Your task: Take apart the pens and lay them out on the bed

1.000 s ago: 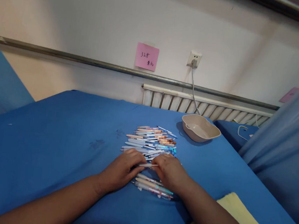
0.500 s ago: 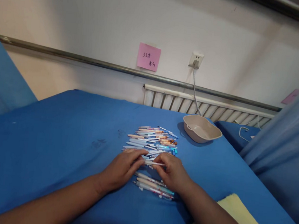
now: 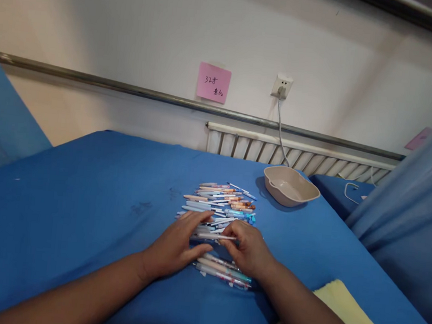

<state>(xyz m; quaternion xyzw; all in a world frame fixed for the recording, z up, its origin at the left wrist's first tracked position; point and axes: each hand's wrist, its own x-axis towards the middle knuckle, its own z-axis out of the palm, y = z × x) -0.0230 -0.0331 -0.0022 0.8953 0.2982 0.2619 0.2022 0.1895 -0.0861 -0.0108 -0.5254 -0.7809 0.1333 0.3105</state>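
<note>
The right hand point(image 3: 249, 248) is curled nearly closed, and its thumb and fingertips pinch the right end of a white pen point(image 3: 214, 236) that lies level, running left to right just below the middle of the frame. The left hand point(image 3: 176, 245) is far more open. Its fingers stretch out almost flat over the left end of the same pen and touch it, with the thumb held apart underneath, and it is hard to tell whether this hand grips the pen or only rests on it. So the white pen spans the gap between the two hands, just above the blue table point(image 3: 82, 205). Directly beyond the fingertips, toward the centre of the frame, sits a loose pile of pens point(image 3: 222, 202) in white, pale blue and orange, most of them lying crosswise, and the left fingertips reach its near edge. Nearer the bottom of the frame, between the wrists and partly under the right hand, a short row of pens point(image 3: 224, 274) lies side by side. A shallow beige bowl point(image 3: 292, 185) stands apart from the pile to its upper right. A yellow cloth point(image 3: 354, 318) lies at the lower right edge, beside the right forearm. On the wall above hang a pink note point(image 3: 213, 82) and a socket point(image 3: 282, 86), with a radiator point(image 3: 315, 160) below them.
</note>
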